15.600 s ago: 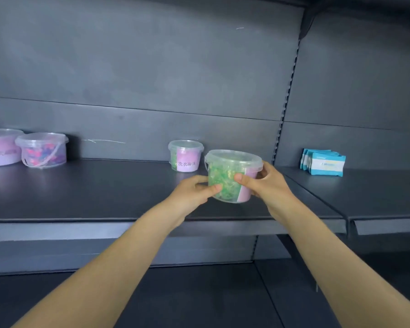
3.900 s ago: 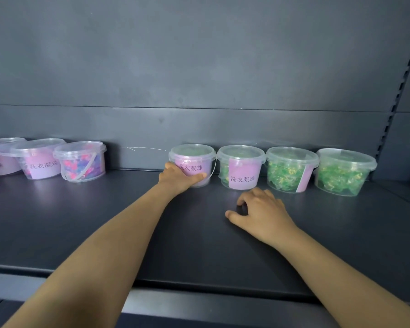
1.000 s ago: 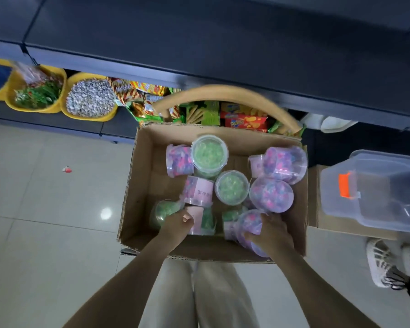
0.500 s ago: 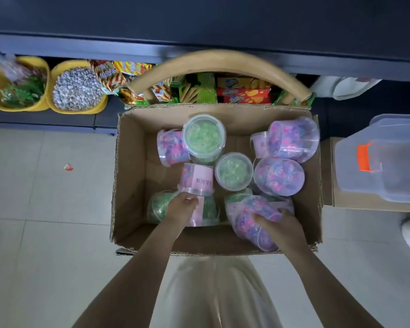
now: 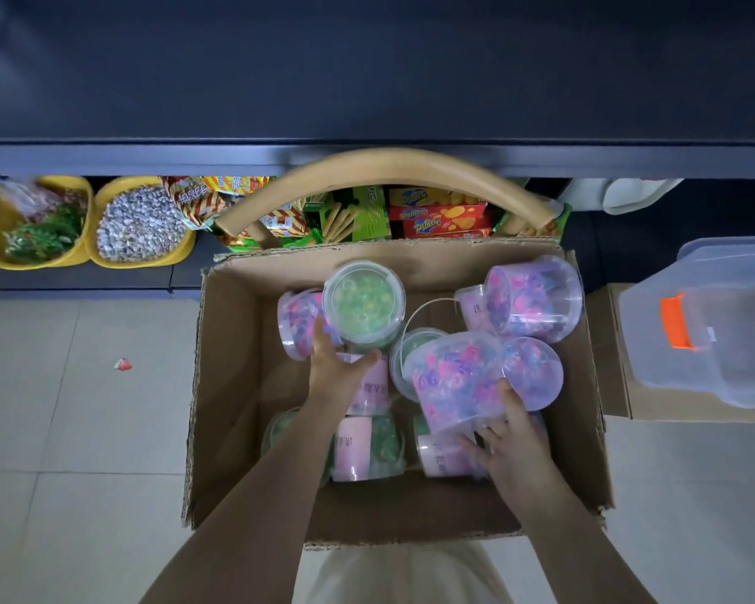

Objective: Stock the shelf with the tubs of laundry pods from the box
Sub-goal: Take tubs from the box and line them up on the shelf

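An open cardboard box (image 5: pixel 229 385) sits below me, holding several clear tubs of laundry pods, some green, some pink and purple. My right hand (image 5: pixel 515 446) grips a pink-and-purple tub (image 5: pixel 454 377) by its base. That tub is tilted and raised above the others. My left hand (image 5: pixel 336 370) reaches further back. Its thumb and fingers are spread round the lower side of an upright green tub (image 5: pixel 364 300). Under that hand lies a pink-labelled tub (image 5: pixel 373 390). More tubs lie on their sides near the front of the box.
The dark shelf (image 5: pixel 367 80) runs across the top. A curved wooden chair back (image 5: pixel 389 167) rises behind the box. Yellow bowls (image 5: pixel 140 224) and snack packets (image 5: pixel 436 215) fill the bottom shelf. A clear storage bin (image 5: pixel 715 333) sits on a carton at right.
My right hand has lifted the pink-and-purple tub up from the front of the box. My left hand left the front green tub and moved back to the upright green one.
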Motion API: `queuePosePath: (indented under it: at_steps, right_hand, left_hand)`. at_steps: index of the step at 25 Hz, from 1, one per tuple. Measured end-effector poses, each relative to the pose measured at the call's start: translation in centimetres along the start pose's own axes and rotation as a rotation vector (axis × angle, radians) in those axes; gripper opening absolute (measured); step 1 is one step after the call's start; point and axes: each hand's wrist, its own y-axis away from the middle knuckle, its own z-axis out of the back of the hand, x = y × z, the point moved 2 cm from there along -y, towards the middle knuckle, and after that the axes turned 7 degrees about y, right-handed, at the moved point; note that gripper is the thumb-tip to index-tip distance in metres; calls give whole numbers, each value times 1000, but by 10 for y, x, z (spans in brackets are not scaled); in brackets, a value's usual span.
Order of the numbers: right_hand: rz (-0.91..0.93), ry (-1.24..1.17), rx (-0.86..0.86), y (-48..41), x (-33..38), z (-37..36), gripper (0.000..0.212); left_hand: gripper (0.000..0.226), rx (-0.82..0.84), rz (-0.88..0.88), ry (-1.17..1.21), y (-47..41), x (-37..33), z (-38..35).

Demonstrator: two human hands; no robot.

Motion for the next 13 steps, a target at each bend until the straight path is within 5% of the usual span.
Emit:
queuePosePath:
  at_steps: [3, 8, 13]
  right_hand:
    - [-2, -30, 21, -17, -4, -13, 21]
    - [31, -190, 208, -28, -14, -16, 99]
    - [113, -158, 210, -31, -9, -8, 94]
  left_hand:
    - [121, -18, -47, 63, -13, 2, -10]
    - [121, -117, -247, 39, -24, 3, -23]
    - [119, -82, -334, -56, -41, -2, -13]
